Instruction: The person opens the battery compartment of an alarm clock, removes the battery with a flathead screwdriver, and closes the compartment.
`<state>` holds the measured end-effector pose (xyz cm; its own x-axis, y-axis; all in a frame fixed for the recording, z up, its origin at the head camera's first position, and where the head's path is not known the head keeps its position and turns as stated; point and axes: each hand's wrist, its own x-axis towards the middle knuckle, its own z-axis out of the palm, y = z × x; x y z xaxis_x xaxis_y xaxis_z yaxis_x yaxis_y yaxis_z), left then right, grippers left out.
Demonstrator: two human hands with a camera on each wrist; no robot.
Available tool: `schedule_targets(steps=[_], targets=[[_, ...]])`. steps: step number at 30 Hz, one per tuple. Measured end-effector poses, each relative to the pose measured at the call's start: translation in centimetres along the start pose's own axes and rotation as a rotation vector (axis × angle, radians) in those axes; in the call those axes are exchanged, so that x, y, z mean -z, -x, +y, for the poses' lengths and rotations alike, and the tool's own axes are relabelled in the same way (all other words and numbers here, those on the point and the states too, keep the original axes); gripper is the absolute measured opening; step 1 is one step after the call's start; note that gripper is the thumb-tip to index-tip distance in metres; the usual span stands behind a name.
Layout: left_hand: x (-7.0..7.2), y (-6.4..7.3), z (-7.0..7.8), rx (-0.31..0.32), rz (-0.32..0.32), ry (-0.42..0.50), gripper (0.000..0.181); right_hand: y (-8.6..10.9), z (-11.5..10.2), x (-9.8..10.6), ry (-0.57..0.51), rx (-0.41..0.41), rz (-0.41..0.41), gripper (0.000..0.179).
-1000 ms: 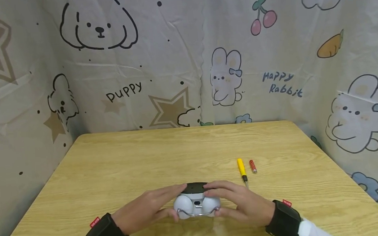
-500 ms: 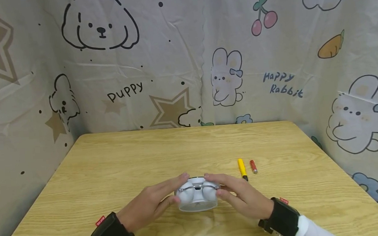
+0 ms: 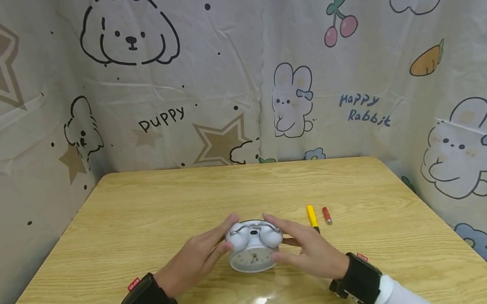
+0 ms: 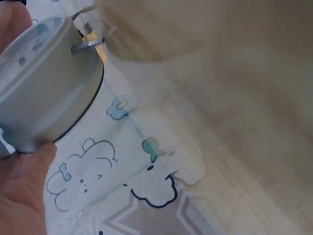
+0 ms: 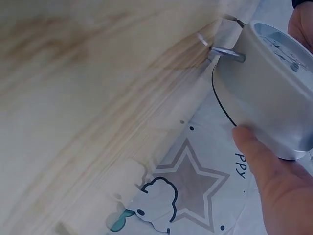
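Note:
A white twin-bell alarm clock with a thin metal handle is tipped back low over the table, its dial facing up toward me. My left hand holds its left side, thumb near the front rim and fingers at the back. From the other side my right hand grips it the same way, its thumb overlapping the dial's edge. In the left wrist view the silvery casing and a short metal foot show. A fingertip lies against the casing's back edge in the right wrist view.
Beyond the right hand, a yellow-handled screwdriver lies on the wood-grain table, its shaft hidden behind the hand. Close beside it is a red battery. A printed cloth hangs behind the table and along its sides.
Both hands have turned the clock: its dark back faced up a second ago, and now the dial shows. The handle has swung to the far side. Screwdriver and battery have stayed put.

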<state>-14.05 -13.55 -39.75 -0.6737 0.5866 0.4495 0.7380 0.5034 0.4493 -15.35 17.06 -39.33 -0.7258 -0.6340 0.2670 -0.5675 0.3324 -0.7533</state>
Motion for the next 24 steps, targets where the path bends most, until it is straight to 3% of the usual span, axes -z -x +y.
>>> schedule_targets(steps=[4,12,24], targets=[[-0.14,0.11,0.16,0.08,-0.063,0.029,0.069,-0.02,0.17,-0.05,0.017,-0.015,0.001,0.078],[-0.24,0.38,0.12,0.051,-0.071,0.029,0.086,0.04,0.42,-0.24,0.02,-0.011,-0.004,0.081],[-0.16,0.44,0.56,0.073,-0.11,-0.038,0.079,0.38,0.41,-0.18,0.13,0.015,0.021,0.085]])
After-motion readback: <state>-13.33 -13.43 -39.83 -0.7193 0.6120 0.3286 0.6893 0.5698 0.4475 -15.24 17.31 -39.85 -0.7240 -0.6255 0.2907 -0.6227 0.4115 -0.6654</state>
